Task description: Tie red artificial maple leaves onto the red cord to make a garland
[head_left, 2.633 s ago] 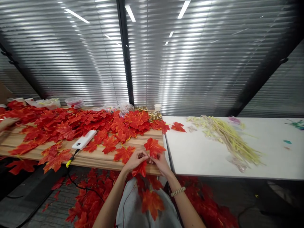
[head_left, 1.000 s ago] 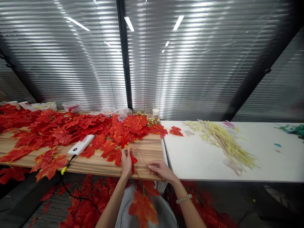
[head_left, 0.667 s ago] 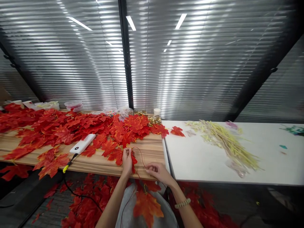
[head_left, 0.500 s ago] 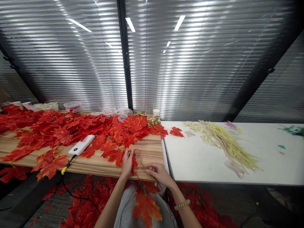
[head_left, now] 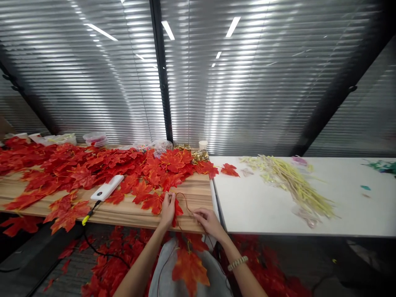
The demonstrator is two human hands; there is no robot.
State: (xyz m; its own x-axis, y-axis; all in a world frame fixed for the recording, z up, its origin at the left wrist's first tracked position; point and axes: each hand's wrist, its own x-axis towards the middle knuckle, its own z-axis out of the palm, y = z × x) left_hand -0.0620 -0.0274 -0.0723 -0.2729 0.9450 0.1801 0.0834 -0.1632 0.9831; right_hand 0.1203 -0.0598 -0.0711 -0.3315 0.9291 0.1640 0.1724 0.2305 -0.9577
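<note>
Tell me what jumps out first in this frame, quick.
The mass of red maple leaves covering the wooden table, with more spilled on the floor below. At its near edge the left hand pinches a red leaf while the right hand holds a thin wire. Yellow stems lie on the white table.

left hand (head_left: 168, 210): forearm up from 6 o'clock, fingers curled in a pinch, pointing to 12 | right hand (head_left: 208, 219): at its 3 o'clock, close by, fingertips pinched toward 10 o'clock, wrist beaded
</note>
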